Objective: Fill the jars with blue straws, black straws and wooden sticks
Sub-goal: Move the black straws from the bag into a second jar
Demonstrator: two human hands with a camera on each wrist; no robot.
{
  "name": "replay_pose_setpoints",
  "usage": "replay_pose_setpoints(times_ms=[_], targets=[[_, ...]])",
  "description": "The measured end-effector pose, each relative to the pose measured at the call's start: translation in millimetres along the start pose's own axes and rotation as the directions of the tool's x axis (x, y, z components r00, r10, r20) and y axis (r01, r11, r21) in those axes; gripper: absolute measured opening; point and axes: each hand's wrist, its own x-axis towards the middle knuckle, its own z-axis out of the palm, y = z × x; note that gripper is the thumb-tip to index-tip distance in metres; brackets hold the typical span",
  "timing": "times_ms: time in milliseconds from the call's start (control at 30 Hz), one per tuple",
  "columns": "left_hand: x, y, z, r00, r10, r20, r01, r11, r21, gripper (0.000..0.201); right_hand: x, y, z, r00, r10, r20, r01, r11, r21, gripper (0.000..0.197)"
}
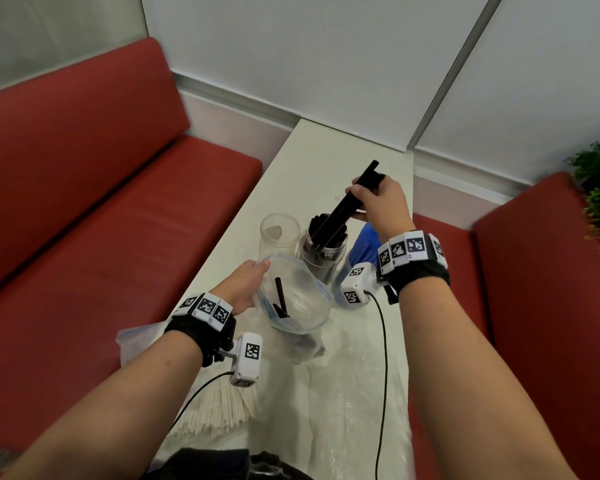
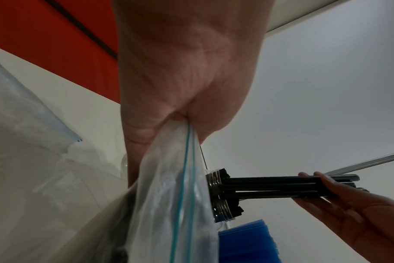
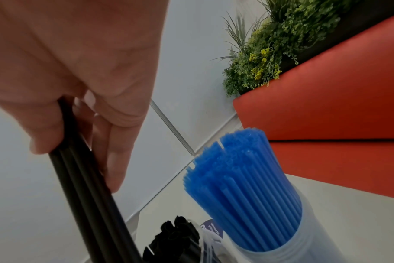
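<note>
Head view first: I see my right hand [image 1: 378,202] clamped around a small bundle of black straws [image 1: 352,199], fingers and thumb curled on the upper part, the bundle tilted with its lower ends inside the mouth of the middle jar [image 1: 323,251]. That jar already holds a packed cluster of black straws and stands on the white table [image 1: 326,161]. Just to its left stands an empty clear jar [image 1: 279,233]; just to its right, partly behind my wrist, a jar of blue straws [image 1: 364,244].

My left hand [image 1: 245,285] pinches the rim of a clear zip bag [image 1: 298,299], holding its mouth open near the jars. A few black straws remain in the bag. On the left wrist view the thumb and fingers [image 2: 142,135] are pressed together on the bag's blue-lined edge [image 2: 184,160], and the straws run from the jar's threaded neck [image 2: 216,192] to my right hand.

The right wrist view shows the blue straws [image 3: 243,178] standing upright and tight in their frosted jar, beside the black ones.

Near the table's front edge lies a pile of wooden sticks [image 1: 219,410], with loose clear plastic [image 1: 354,393] beside it. Red bench seats [image 1: 118,237] flank the table.
</note>
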Motion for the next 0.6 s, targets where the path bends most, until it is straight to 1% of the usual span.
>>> replay_pose_setpoints(times_ms=[133, 333, 433, 500, 600], targets=[[2, 1, 0, 1.0, -0.004, -0.027, 0.004, 1.0, -0.001, 0.043, 11, -8, -3, 0.999, -0.017, -0.031, 0.017, 1.0, 0.009, 0.014], [4, 0, 0, 1.0, -0.009, -0.021, 0.009, 1.0, -0.01, 0.041, 14, -3, 4, 0.998, -0.038, -0.046, 0.035, 0.996, -0.077, 0.015], [5, -1, -1, 1.0, -0.019, -0.018, 0.019, 1.0, 0.0, 0.041, 12, 3, 8, 0.997, -0.049, -0.063, 0.04, 0.991, -0.127, 0.019], [5, -2, -2, 1.0, -0.025, -0.011, 0.025, 1.0, -0.006, 0.042, 11, 6, 8, 0.994, -0.06, -0.093, 0.048, 0.992, -0.119, 0.022], [7, -3, -2, 1.0, -0.026, -0.011, 0.026, 1.0, -0.007, 0.042, 12, 5, 5, 0.981, -0.109, -0.159, 0.09, 0.989, -0.118, 0.017]])
